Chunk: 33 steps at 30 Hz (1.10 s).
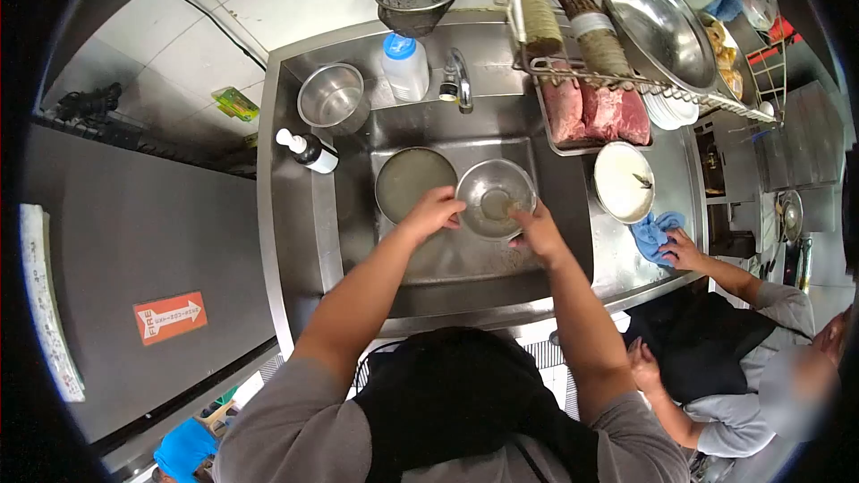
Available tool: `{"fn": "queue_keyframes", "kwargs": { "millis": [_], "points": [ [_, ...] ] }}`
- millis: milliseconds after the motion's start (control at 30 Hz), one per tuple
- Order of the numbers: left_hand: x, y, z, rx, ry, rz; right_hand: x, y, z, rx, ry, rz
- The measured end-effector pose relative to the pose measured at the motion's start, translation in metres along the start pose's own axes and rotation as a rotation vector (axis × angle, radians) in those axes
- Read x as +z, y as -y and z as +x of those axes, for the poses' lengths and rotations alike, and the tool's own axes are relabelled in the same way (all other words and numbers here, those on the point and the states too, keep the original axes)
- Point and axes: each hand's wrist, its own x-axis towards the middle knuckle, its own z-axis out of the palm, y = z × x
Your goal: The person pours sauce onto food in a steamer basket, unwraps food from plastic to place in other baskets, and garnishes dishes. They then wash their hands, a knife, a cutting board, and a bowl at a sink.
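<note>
Over the metal sink (465, 270), a round, shiny bowl (488, 175) is held between my two hands. A little clear liquid seems to lie in its bottom. My left hand (436, 212) has its fingers closed at the bowl's left rim. On the lower right side, my right hand (540, 233) grips the rim, thumb over the edge and fingertips partly hidden. Left of the bowl, a round container (378, 183) full of cloudy greyish water sits in the sink, next to my left hand.
Behind the sink are a steel pot (333, 97), a blue-capped jar (406, 70), a tap (462, 80) and a pump bottle (310, 151). Raw meat (595, 112) lies on a tray at right, near a white-filled bowl (624, 181). A co-worker's hand (682, 252) presses a blue cloth (655, 237).
</note>
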Motion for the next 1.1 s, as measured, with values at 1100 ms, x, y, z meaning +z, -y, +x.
{"fn": "queue_keyframes", "kwargs": {
  "millis": [1100],
  "points": [
    [-0.076,0.064,-0.130,0.464,-0.812,0.507,0.105,0.037,0.157,-0.040,0.086,-0.330]
  ]
}}
